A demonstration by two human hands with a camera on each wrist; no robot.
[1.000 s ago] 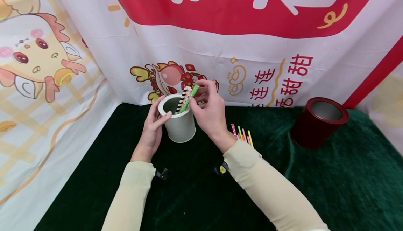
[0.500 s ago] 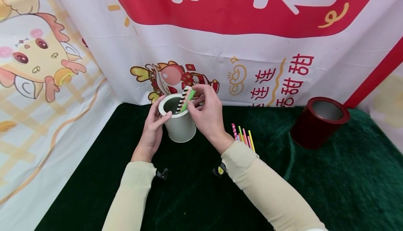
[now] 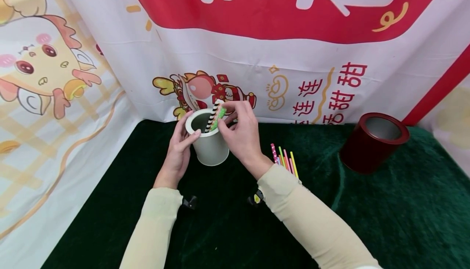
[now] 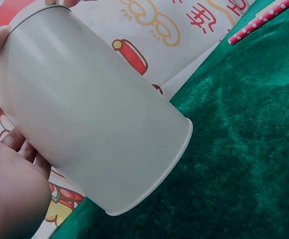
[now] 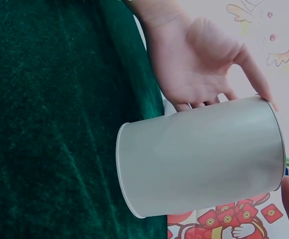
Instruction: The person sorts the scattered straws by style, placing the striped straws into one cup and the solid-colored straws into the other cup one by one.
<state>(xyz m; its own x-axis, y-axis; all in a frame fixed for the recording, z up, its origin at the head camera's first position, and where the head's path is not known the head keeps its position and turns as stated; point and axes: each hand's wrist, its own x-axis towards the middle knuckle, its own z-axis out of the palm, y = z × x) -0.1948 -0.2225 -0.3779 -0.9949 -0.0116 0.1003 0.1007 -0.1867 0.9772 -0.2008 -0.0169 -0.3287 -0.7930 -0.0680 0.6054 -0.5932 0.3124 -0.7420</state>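
Note:
A whitish-grey canister (image 3: 212,153) stands on the dark green cloth, its top uncovered. My left hand (image 3: 175,153) grips its left side, with the thumb over the rim. At the opening, my right hand (image 3: 241,132) pinches a green dotted paper straw (image 3: 222,112) between thumb and fingers; the straw's lower end is inside the canister. Beside it lean a black-and-white striped straw (image 3: 211,119) and a pinkish one, their lower ends hidden by the wall. The right wrist view shows the canister (image 5: 199,157) from the side, with my left hand (image 5: 189,64) against it.
Several straws in pink, green and yellow (image 3: 293,161) lie on the cloth right of the canister, partly hidden by my right forearm. A dark red canister (image 3: 358,151) stands farther right. Behind the table hangs a printed white-and-red cloth (image 3: 257,57).
My right hand has moved slightly left and down, and the green straw has sunk lower into the canister. My left hand keeps its grip in the same place.

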